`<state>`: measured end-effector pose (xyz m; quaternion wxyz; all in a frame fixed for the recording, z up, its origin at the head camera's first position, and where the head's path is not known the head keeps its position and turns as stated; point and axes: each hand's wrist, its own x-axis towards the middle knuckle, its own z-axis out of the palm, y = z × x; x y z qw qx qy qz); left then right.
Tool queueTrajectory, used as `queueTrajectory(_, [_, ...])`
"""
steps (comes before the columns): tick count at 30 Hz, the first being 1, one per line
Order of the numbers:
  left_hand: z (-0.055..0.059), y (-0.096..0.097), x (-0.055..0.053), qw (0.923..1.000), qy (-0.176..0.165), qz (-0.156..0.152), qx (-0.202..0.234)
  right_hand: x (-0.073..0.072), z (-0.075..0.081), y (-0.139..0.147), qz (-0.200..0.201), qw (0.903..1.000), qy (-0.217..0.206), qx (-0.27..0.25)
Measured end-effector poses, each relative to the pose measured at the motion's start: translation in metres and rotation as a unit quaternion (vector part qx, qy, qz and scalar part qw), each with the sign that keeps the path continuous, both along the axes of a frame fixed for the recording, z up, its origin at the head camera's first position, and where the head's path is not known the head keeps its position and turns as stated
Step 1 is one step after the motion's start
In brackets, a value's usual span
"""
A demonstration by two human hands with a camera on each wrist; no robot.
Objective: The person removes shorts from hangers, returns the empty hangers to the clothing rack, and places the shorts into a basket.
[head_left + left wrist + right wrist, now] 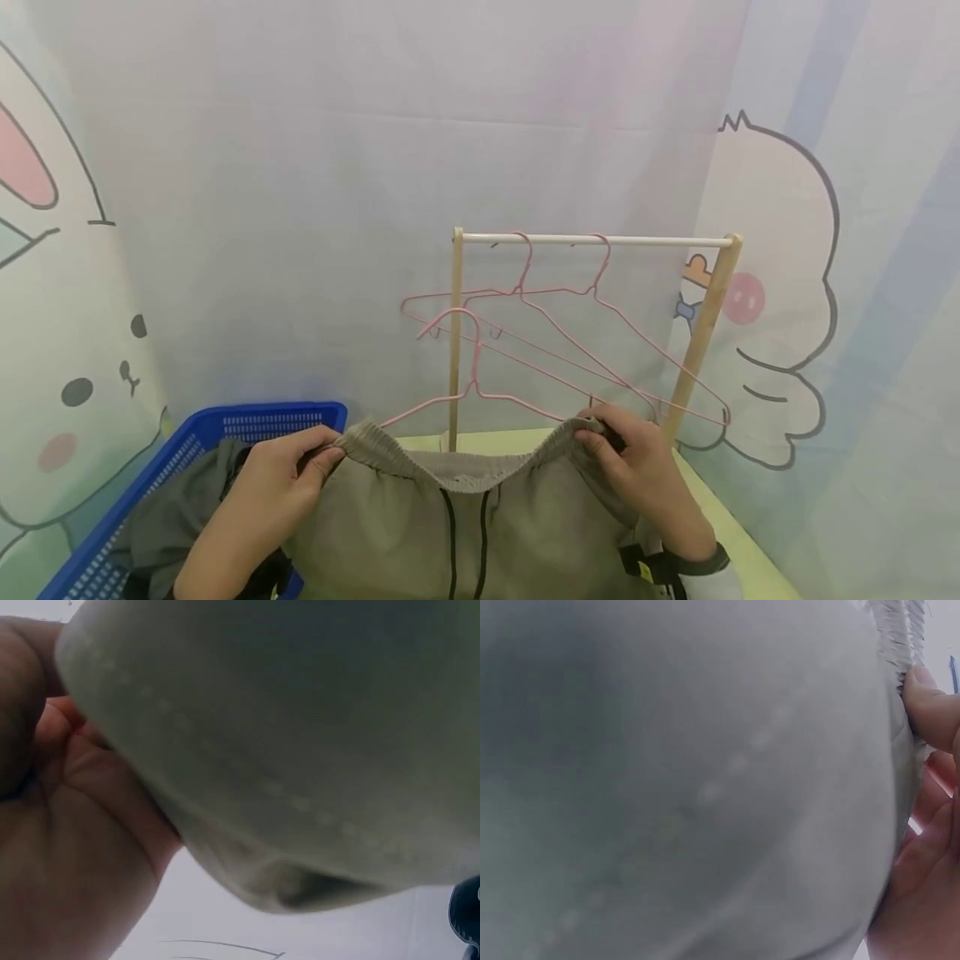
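A pair of olive drawstring pants (390, 525) with a gathered elastic waistband (465, 471) and two black cords is stretched between my hands; the legs fall out of view. My left hand (281, 475) pinches the left end of the waistband between thumb and fingers. At the other end, my right hand (637, 467) pinches the band. Close behind the waistband stands a pink hanger (475, 367), its lower part hidden by the pants. Blurred fabric fills most of both wrist views, with the left palm (82, 825) and the right thumb (930, 709) at the edges.
Two pink hangers (527, 267) hang from the white rail (645, 241) of a wooden-legged rack. To the left, a blue basket (285, 412) holds dark grey clothing (180, 500). A yellow-green tabletop (720, 517) lies underneath; printed curtains (300, 208) stand behind.
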<state>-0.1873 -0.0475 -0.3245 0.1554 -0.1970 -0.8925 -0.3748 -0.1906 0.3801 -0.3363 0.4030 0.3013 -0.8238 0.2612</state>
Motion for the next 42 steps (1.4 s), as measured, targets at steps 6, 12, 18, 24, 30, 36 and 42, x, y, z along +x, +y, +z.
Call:
queueTrajectory(6, [0.004, 0.002, 0.002, 0.9999, -0.011, -0.007, -0.005, 0.000, 0.002, -0.004, 0.009, 0.9999, 0.003, -0.005])
queueTrajectory(12, [0.005, 0.021, 0.004, 0.9971, 0.075, -0.017, 0.004, 0.002, 0.003, -0.014, 0.034, 0.9993, 0.016, -0.001])
queueTrajectory(18, [0.003, 0.037, 0.011, 0.9877, 0.156, 0.009, 0.001, 0.008, 0.004, -0.019, 0.034, 0.9993, 0.016, -0.007])
queueTrajectory(24, [0.003, 0.054, 0.013, 0.9803, 0.194, -0.024, 0.026, 0.012, 0.006, -0.030, 0.049, 0.9981, 0.026, 0.027])
queueTrajectory(30, [0.005, 0.064, 0.015, 0.9783, 0.203, -0.003, 0.039, 0.012, 0.003, -0.037, 0.049, 0.9982, 0.005, 0.035])
queueTrajectory(36, [0.003, 0.069, 0.013, 0.9764, 0.210, -0.008, 0.050, 0.018, 0.004, -0.040, 0.037, 0.9989, -0.010, 0.028])
queueTrajectory(42, [0.002, 0.078, 0.012, 0.9777, 0.202, -0.022, 0.053, 0.024, 0.008, -0.064, 0.022, 0.9980, 0.053, 0.025])
